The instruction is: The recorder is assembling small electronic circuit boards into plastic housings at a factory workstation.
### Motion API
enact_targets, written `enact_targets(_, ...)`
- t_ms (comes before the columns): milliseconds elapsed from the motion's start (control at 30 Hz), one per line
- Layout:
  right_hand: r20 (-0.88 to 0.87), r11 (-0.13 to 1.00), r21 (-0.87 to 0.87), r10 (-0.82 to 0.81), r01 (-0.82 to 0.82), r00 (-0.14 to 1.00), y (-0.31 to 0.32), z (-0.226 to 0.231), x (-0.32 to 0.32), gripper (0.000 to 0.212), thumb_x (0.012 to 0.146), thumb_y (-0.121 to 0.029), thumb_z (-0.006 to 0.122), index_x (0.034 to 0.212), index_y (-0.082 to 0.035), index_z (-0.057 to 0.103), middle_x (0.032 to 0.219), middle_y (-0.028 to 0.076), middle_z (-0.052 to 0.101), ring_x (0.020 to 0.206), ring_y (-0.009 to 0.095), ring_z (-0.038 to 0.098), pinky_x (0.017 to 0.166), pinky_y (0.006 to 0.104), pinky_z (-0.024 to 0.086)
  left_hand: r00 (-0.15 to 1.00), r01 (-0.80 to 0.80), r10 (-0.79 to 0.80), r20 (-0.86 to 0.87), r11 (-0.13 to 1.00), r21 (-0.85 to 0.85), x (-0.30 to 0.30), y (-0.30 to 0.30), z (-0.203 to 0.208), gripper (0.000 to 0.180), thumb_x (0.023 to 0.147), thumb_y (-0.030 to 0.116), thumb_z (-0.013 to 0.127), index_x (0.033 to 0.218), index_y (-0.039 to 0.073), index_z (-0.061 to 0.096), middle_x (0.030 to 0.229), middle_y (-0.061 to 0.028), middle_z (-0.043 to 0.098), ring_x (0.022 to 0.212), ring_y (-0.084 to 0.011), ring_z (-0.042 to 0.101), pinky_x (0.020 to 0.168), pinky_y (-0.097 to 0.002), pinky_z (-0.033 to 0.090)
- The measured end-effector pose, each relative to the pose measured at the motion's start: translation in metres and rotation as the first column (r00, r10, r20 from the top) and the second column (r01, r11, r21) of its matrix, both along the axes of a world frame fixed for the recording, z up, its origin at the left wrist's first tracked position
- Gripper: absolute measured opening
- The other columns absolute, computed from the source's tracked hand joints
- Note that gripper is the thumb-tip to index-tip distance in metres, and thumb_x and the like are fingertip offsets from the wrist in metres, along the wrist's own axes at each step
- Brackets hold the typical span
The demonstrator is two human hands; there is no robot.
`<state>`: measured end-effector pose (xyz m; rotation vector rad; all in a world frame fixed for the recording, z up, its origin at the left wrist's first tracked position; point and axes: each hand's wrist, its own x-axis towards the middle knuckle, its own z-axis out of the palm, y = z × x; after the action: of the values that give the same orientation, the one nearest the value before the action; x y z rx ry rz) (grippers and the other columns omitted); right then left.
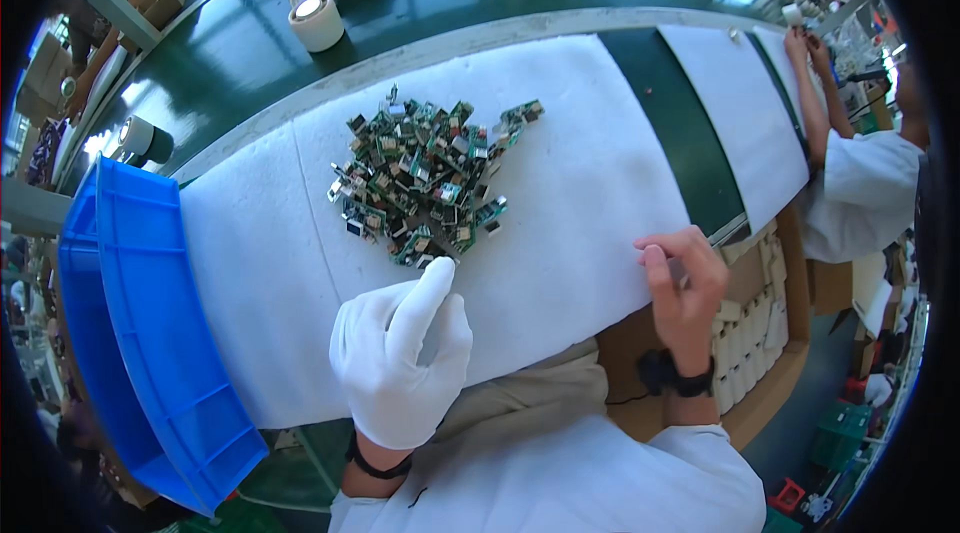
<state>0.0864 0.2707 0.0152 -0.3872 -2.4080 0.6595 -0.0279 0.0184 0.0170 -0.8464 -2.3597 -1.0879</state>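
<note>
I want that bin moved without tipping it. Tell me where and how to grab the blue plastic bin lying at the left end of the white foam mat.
Probably best to grip the blue plastic bin by its long raised rim, one hand on each side wall, coming from above. It lies tilted over the edge of the white foam mat, so a single-handed grip would likely let it swing. The white-gloved left hand is nearest.

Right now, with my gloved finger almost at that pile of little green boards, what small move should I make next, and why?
Probably ease the gloved left hand forward a touch and pick one piece off the near edge of the pile of small green circuit boards. Its pointing finger sits just short of the nearest pieces, holding nothing, while the bare right hand rests curled on the white foam mat, apart from the pile.
</note>
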Motion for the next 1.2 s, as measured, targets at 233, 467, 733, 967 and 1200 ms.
enact_targets(233, 0.249, 0.989, -0.053, 0.15, -0.141, 0.957, 0.094, 0.064, -0.105, 0.024, 0.095, -0.023, 0.067, 0.097, 0.0, 0.073, 0.078, 0.005, 0.07, 0.071, 0.012, 0.064, 0.068, 0.0259, 0.049, 0.993, 0.112, -0.112, -0.036, 0.994, -0.007, -0.009, -0.009, 0.0, 0.048, 0.071, -0.006, 0.073, 0.116, 0.012, 0.073, 0.085, -0.0044, 0.066, 0.072, -0.0225, 0.062, 0.066, -0.0347, 0.05)
enact_targets(467, 0.155, 0.968, 0.238, 0.038, -0.075, 0.987, 0.253, -0.014, -0.292, 0.041, 0.093, -0.038, 0.07, 0.121, -0.008, 0.069, 0.1, 0.013, 0.074, 0.096, 0.027, 0.07, 0.088, 0.0376, 0.055, 0.993, 0.07, -0.057, -0.106, 0.99, 0.119, -0.009, -0.001, 0.009, 0.043, 0.074, -0.006, 0.074, 0.113, 0.011, 0.075, 0.085, -0.0068, 0.069, 0.073, -0.0249, 0.064, 0.067, -0.0348, 0.052)
enact_targets(733, 0.302, 0.898, 0.439, -0.119, -0.027, 0.946, 0.22, -0.025, -0.371, 0.033, 0.092, -0.031, 0.069, 0.12, -0.015, 0.068, 0.104, 0.017, 0.072, 0.106, 0.037, 0.068, 0.093, 0.0459, 0.054, 0.995, 0.015, 0.004, -0.103, 0.983, 0.184, -0.009, 0.005, 0.007, 0.042, 0.075, -0.005, 0.074, 0.114, 0.011, 0.075, 0.086, -0.0075, 0.07, 0.072, -0.0239, 0.065, 0.066, -0.034, 0.053)
enact_targets(967, 0.371, 0.881, 0.451, -0.038, -0.144, 0.928, 0.177, 0.012, -0.33, 0.023, 0.096, -0.025, 0.065, 0.111, -0.008, 0.066, 0.103, 0.02, 0.071, 0.099, 0.038, 0.068, 0.087, 0.0463, 0.055, 0.998, 0.041, -0.029, -0.063, 0.979, 0.197, -0.014, 0.001, 0.007, 0.039, 0.077, -0.003, 0.074, 0.114, 0.01, 0.074, 0.087, -0.0091, 0.071, 0.075, -0.0258, 0.067, 0.069, -0.0351, 0.054)
enact_targets(1200, 0.311, 0.934, 0.228, 0.199, -0.276, 0.929, 0.121, 0.068, -0.24, 0.025, 0.099, -0.022, 0.065, 0.106, 0.002, 0.062, 0.092, 0.019, 0.07, 0.085, 0.027, 0.07, 0.079, 0.039, 0.054, 0.997, 0.082, -0.082, -0.005, 0.979, 0.186, -0.008, -0.005, 0.011, 0.037, 0.078, -0.004, 0.074, 0.113, 0.009, 0.074, 0.088, -0.0112, 0.071, 0.077, -0.0269, 0.067, 0.07, -0.036, 0.054)
